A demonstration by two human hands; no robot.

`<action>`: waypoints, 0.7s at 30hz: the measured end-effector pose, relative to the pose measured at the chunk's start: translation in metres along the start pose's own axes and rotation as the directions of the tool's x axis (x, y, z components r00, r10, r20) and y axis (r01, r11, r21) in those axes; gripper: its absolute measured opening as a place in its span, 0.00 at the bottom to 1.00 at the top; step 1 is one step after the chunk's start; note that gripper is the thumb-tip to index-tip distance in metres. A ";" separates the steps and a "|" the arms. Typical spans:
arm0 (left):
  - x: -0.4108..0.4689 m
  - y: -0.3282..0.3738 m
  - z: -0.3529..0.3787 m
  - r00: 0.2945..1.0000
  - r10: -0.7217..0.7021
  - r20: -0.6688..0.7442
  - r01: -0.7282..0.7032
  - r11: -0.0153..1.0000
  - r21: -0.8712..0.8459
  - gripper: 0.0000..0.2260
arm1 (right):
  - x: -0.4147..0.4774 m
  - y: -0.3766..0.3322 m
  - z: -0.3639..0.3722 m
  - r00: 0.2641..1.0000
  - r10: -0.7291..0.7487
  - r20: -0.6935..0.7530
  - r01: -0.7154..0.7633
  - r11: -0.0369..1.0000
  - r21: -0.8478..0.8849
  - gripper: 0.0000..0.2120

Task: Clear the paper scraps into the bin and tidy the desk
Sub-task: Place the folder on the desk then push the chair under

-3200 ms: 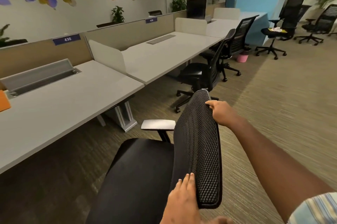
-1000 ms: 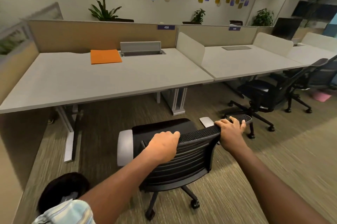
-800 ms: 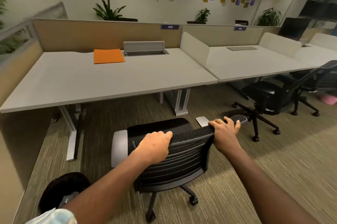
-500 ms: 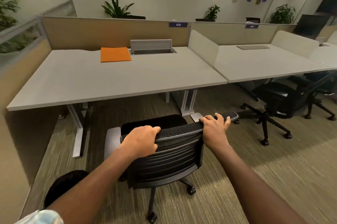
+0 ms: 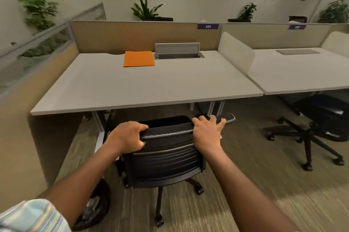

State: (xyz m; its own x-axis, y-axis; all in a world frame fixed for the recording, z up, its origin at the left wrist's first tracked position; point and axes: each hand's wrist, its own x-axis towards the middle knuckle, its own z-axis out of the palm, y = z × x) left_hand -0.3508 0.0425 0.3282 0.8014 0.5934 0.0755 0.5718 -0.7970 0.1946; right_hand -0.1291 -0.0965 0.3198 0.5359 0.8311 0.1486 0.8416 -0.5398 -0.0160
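The big pale bench [image 5: 170, 84] fills the middle of the view, its top bare apart from one orange sheet [image 5: 138, 59] lying flat near the back edge, just left of the raised grey cable hatch [image 5: 177, 50]. Behind it runs the tan partition [image 5: 132, 35] carrying a small number plate reading 435 [image 5: 208, 26]. A curved white divider [image 5: 235, 50] stands between this bench and the neighbouring bench [image 5: 302, 73] on the right, where a second black chair [image 5: 324, 116] sits partly underneath.

In front of the main bench stands the black office chair [image 5: 166, 160], backrest towards us, seat at the bench's front edge. Both hands are on the top of that backrest. The left hand [image 5: 126, 138] wraps the left corner, its fingers [image 5: 140, 128] curled over the mesh rim in a firm grip. The right hand [image 5: 206, 133] sits on the right corner, fingers [image 5: 213, 119] spread and hooked forward over the edge, thumb splayed right.

Down at the lower left, on the carpet beside the left forearm, is the dark bin [image 5: 94, 209] with a shiny liner. No loose scraps can be made out on the bench. A striped sleeve [image 5: 32, 216] edges the bottom left corner.
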 end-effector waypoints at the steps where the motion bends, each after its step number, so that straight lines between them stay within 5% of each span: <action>1: 0.004 -0.006 -0.001 1.000 -0.011 0.000 0.011 1.000 -0.007 0.20 | 0.006 -0.004 0.002 1.000 -0.008 -0.007 0.008 1.000 0.006 0.16; 21: 0.080 -0.104 -0.012 0.998 -0.059 0.007 0.059 0.998 -0.032 0.16 | 0.113 -0.057 0.022 0.990 -0.143 -0.021 0.144 0.985 0.092 0.14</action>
State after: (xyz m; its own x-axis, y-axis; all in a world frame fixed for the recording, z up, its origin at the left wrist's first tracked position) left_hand -0.3483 0.1740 0.3262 0.7675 0.6385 0.0566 0.6122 -0.7564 0.2304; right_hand -0.1151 0.0317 0.3163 0.4085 0.8968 0.1700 0.9127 -0.3995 -0.0855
